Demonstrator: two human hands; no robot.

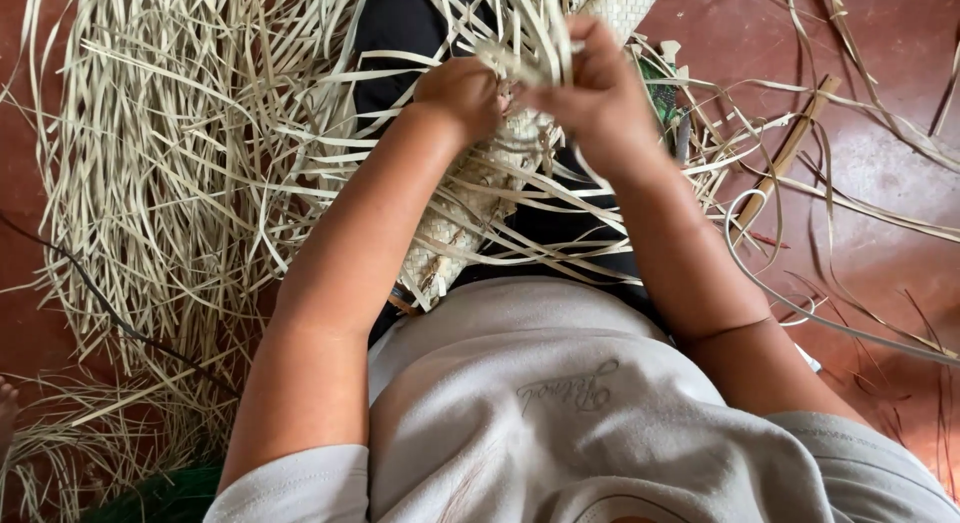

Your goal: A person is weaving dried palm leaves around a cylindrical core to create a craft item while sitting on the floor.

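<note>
The woven mat (470, 208) lies across the lap, pale strips (530, 43) fanning up. Left hand (462, 95) and right hand (598, 88) both pinch those strips tight. Loose straw (150, 183) spreads over the red floor (880, 183).

Single head cam on my end: looks steeply down from the wearer's head, close over both forearms, lap and red floor (880, 163).

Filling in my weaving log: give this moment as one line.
left hand: pinches strips | right hand: grips strips | woven mat: on lap | loose strips: floor, left
</note>
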